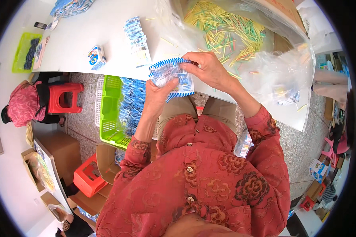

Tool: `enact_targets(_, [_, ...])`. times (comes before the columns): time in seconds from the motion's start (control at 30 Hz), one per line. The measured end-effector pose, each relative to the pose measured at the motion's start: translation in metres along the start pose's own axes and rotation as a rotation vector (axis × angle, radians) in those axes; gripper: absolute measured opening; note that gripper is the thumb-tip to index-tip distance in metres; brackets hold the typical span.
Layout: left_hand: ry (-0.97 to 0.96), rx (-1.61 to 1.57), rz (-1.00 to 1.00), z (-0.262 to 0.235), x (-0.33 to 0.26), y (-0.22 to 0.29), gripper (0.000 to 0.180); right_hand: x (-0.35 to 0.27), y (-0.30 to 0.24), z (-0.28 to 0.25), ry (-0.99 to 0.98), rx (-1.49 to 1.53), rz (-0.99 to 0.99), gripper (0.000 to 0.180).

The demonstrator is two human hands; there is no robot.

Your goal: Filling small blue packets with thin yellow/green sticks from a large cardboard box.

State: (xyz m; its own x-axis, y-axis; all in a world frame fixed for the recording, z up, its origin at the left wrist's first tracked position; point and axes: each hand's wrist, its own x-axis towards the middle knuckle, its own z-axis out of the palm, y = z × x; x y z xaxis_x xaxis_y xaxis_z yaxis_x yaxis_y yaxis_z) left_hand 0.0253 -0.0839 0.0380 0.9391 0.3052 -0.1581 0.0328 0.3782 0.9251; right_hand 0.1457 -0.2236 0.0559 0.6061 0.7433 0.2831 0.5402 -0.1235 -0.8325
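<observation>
My left hand (159,94) grips a small flat plastic packet (185,84) with blue-and-white striped edges, its thumb lying across the front. At the packet's upper right edge, my right hand (210,70) pinches it between thumb and fingers. The packet is held just over the near edge of the white table (114,43); whether anything is inside cannot be seen. Beyond my left hand, an overlapping row of similar packets (136,39) lies on the table. Past my right hand, a heap of thin yellow and green sticks (225,29) fills a plastic-lined carton.
A small blue-and-white box (96,57) stands on the table's left. Below the edge, a green crate (110,106) holds many blue packets. Clear plastic sheeting (265,79) spreads at right. A red stool (67,96) and a person in pink (25,102) are at far left.
</observation>
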Motion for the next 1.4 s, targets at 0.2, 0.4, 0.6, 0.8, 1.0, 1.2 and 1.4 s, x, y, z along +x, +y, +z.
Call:
enact_targets(0.2, [0.016, 0.057, 0.059, 0.01, 0.001, 0.0, 0.03, -0.01, -0.014, -0.015, 0.084, 0.137, 0.071, 0.023])
enact_targets(0.4, [0.059, 0.08, 0.1, 0.014, 0.003, -0.001, 0.032, -0.023, -0.028, -0.025, 0.253, -0.094, -0.103, 0.031])
enact_targets(0.6, [0.046, 0.091, 0.118, 0.019, 0.002, -0.002, 0.031, -0.023, -0.03, -0.019, 0.271, -0.177, -0.051, 0.03])
enact_targets(0.8, [0.023, 0.106, 0.094, 0.018, 0.0, -0.001, 0.028, -0.022, -0.017, -0.023, -0.005, -0.02, 0.184, 0.026])
enact_targets(1.0, [0.054, 0.14, 0.118, 0.016, -0.001, -0.005, 0.027, -0.023, -0.03, -0.014, 0.276, -0.051, -0.036, 0.021])
enact_targets(1.2, [0.049, 0.148, 0.103, 0.017, 0.002, -0.009, 0.032, -0.029, -0.036, -0.022, 0.234, -0.292, -0.256, 0.025])
enact_targets(1.4, [0.089, 0.315, 0.15, 0.016, -0.001, -0.018, 0.026, -0.04, -0.041, -0.013, 0.14, -0.438, -0.271, 0.017])
